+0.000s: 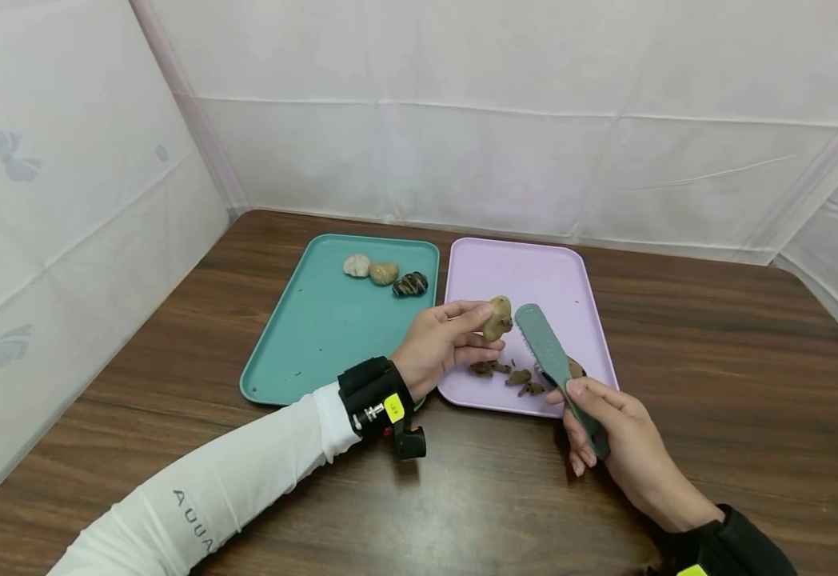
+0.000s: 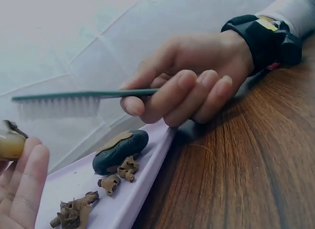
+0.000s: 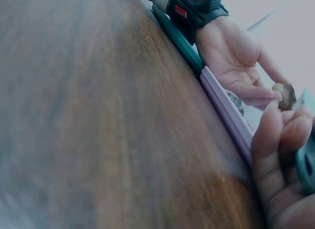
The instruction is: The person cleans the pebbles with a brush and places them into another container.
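Observation:
My left hand [image 1: 442, 342] pinches a yellowish stone [image 1: 495, 320] between thumb and fingers, above the lilac tray [image 1: 512, 264]. A brown bit clings to the stone's side. In my right hand [image 1: 628, 444] is the handle of a green brush [image 1: 543, 340], its head close to the stone but apart from it. White bristles [image 2: 59, 107] point down in the left wrist view. Below the brush, a dark stone [image 2: 120, 154] with a brown patch lies on the lilac tray, beside several curled brown clumps [image 2: 74, 209]. The right wrist view shows only part of the brush.
To the left, a teal tray [image 1: 318, 336] holds a white stone [image 1: 357, 266], a tan stone [image 1: 384, 274] and a dark striped stone [image 1: 410, 284] near its far edge. Both trays lie on a brown wooden table [image 1: 714, 384]. White sheeting [image 1: 462, 152] hangs behind the table and at its sides.

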`<action>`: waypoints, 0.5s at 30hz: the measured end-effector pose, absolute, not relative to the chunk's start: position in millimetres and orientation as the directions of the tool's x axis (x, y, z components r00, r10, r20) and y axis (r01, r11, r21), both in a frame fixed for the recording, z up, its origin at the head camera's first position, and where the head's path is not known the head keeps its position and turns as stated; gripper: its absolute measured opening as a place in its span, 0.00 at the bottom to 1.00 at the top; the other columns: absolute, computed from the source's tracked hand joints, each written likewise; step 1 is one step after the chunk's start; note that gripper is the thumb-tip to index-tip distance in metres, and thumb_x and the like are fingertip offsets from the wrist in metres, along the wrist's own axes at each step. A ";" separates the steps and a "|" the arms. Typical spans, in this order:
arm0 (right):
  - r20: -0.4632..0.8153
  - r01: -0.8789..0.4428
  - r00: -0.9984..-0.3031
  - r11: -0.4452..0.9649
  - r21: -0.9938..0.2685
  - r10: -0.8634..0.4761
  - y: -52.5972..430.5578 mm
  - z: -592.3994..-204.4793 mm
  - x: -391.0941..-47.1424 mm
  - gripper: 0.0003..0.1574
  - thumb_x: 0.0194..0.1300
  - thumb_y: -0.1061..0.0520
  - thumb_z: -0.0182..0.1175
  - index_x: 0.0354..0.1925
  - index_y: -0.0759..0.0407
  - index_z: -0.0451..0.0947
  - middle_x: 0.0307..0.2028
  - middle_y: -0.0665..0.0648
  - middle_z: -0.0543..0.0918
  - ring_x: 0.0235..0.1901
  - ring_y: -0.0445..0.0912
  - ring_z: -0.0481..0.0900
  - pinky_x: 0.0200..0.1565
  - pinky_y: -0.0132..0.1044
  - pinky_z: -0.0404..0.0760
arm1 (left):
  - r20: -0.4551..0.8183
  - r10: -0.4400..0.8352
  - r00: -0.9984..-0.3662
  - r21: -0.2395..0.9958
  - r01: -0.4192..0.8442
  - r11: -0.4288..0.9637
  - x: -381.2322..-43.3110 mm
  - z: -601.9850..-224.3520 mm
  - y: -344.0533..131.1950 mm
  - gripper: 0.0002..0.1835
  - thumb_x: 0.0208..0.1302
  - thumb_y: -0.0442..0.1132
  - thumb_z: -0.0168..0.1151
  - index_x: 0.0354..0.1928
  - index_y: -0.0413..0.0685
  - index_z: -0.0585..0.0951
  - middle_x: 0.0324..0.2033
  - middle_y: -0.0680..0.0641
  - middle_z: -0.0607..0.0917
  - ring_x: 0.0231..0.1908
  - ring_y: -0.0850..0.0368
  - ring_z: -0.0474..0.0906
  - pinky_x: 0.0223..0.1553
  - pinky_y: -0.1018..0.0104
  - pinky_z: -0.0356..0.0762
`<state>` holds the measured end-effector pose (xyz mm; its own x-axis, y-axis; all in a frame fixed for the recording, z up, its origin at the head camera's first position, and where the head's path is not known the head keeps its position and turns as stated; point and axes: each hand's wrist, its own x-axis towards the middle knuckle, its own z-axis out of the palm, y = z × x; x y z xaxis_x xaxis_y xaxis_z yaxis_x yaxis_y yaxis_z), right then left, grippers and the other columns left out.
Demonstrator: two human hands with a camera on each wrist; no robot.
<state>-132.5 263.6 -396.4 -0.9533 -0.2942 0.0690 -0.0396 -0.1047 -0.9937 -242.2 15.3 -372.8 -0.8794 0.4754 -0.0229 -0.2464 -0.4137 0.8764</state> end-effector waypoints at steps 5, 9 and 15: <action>0.110 -0.069 -0.936 -0.134 -0.989 -0.334 265.5 -397.7 -132.8 0.23 0.90 0.57 0.40 0.54 0.64 0.82 0.25 0.50 0.76 0.17 0.47 0.70 0.21 0.42 0.85 | 0.001 0.523 -0.852 0.911 -0.215 -0.352 -242.7 -372.1 16.1 0.20 0.80 0.30 0.58 0.67 0.26 0.73 0.50 0.38 0.85 0.35 0.51 0.90 0.46 0.57 0.91; 0.065 -0.046 -0.944 -0.068 -0.997 -0.323 264.6 -395.8 -134.6 0.21 0.89 0.55 0.45 0.54 0.65 0.82 0.25 0.51 0.76 0.18 0.43 0.72 0.21 0.44 0.86 | -0.006 0.512 -0.859 0.891 -0.237 -0.387 -244.2 -371.5 15.6 0.19 0.82 0.31 0.56 0.67 0.25 0.73 0.45 0.41 0.85 0.35 0.53 0.89 0.44 0.61 0.91; 0.056 -0.027 -0.953 -0.101 -0.995 -0.298 264.7 -397.5 -133.7 0.22 0.89 0.55 0.44 0.53 0.63 0.83 0.24 0.51 0.75 0.17 0.43 0.72 0.20 0.42 0.85 | -0.044 0.482 -0.875 0.844 -0.291 -0.451 -245.5 -373.3 13.6 0.17 0.84 0.32 0.52 0.65 0.26 0.73 0.41 0.42 0.84 0.32 0.57 0.88 0.40 0.66 0.90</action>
<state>-133.7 264.7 -397.5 -0.9530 -0.2976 0.0562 -0.0272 -0.1006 -0.9946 -245.5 13.6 -373.3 -0.8750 0.4822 -0.0442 -0.2913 -0.4513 0.8435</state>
